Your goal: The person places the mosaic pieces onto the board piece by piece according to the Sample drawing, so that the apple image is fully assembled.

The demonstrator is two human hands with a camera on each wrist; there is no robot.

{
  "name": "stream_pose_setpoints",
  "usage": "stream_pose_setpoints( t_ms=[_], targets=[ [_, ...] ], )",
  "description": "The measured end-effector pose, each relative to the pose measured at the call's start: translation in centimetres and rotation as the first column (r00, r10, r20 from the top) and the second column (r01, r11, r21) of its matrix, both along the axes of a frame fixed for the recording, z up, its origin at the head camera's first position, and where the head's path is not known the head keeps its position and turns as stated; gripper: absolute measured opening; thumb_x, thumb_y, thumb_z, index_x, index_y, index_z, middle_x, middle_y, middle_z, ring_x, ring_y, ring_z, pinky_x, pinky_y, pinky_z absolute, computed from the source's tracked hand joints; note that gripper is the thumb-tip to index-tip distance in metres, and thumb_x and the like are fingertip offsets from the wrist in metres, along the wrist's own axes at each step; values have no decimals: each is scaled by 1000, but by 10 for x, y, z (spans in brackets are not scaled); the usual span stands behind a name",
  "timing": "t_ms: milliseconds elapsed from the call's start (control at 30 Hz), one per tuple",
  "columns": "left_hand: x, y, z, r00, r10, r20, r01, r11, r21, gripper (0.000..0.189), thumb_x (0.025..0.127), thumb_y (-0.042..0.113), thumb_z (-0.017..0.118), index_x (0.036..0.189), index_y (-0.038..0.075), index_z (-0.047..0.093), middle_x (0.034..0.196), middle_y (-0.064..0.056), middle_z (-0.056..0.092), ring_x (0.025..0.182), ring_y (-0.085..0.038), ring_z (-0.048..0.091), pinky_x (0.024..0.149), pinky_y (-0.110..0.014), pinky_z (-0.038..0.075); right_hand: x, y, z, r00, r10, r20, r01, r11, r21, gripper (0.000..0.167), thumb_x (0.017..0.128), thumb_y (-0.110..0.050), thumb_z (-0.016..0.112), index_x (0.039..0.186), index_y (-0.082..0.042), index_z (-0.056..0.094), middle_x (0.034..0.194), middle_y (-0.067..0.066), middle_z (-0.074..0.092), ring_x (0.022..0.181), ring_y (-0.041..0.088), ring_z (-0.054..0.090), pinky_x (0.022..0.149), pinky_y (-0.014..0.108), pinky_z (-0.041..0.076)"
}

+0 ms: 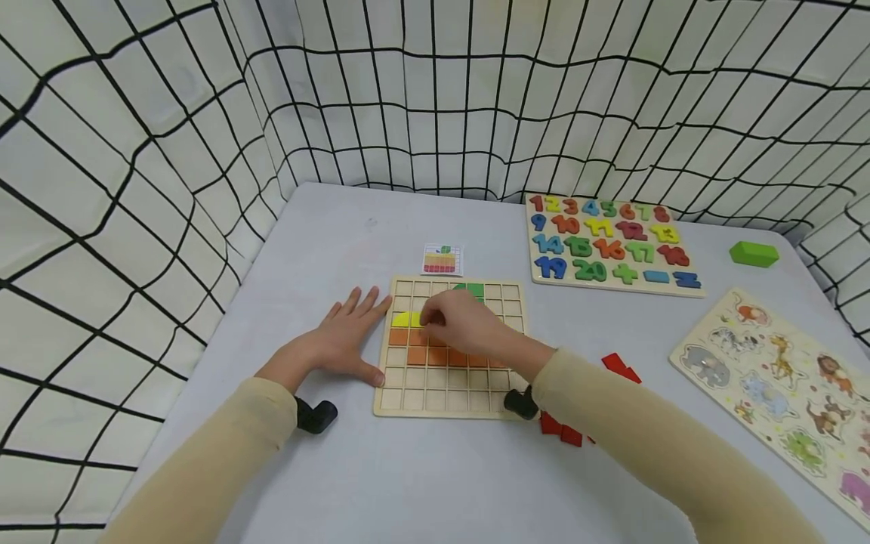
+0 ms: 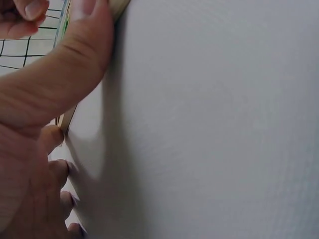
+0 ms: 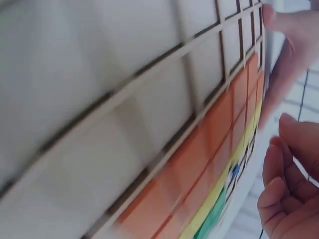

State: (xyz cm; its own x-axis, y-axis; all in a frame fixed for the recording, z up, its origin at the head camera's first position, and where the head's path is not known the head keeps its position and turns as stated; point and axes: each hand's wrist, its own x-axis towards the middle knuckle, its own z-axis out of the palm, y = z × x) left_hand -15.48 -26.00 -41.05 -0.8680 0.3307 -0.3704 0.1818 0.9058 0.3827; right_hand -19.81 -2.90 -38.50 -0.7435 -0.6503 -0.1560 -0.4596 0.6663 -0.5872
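A wooden grid board (image 1: 442, 404) lies on the table with green (image 1: 475, 290), yellow (image 1: 402, 319) and orange (image 1: 418, 355) square tiles in its cells. My left hand (image 1: 343, 336) is spread flat beside the board's left edge, its thumb against the near part of that edge. Above the yellow and orange rows, my right hand (image 1: 458, 321) has its fingers curled, thumb close to the forefinger. No tile shows between the right hand's fingertips (image 3: 286, 119) in the right wrist view. The right hand covers part of the tiles.
Behind the board lies a small pattern card (image 1: 442, 259). Loose red tiles (image 1: 615, 364) lie to the right, partly under my sleeve. Farther right are a number puzzle (image 1: 615, 283), an animal puzzle (image 1: 754, 370) and a green block (image 1: 754, 254). Black netting (image 1: 435, 55) surrounds the table.
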Motion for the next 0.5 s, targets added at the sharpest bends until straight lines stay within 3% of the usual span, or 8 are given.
stream_pose_setpoints(
  t_ms=[267,500],
  targets=[
    [-2,2,3,1000,-14,4,14,999,-37,133,70,50,91,164,3,10,171,-25,-1,156,-51,-8,124,-70,4,3,98,3,998,-54,-14,54,999,-6,12,95,-14,73,105,-11,78,95,-1,73,88,16,61,79,27,55],
    [-3,2,2,1000,-16,4,16,999,-44,135,67,51,93,164,4,11,171,-25,0,156,-51,-6,124,-70,5,12,179,2,996,-84,-37,87,994,72,20,93,-9,74,113,-10,77,102,1,75,91,14,63,76,24,56]
  ],
)
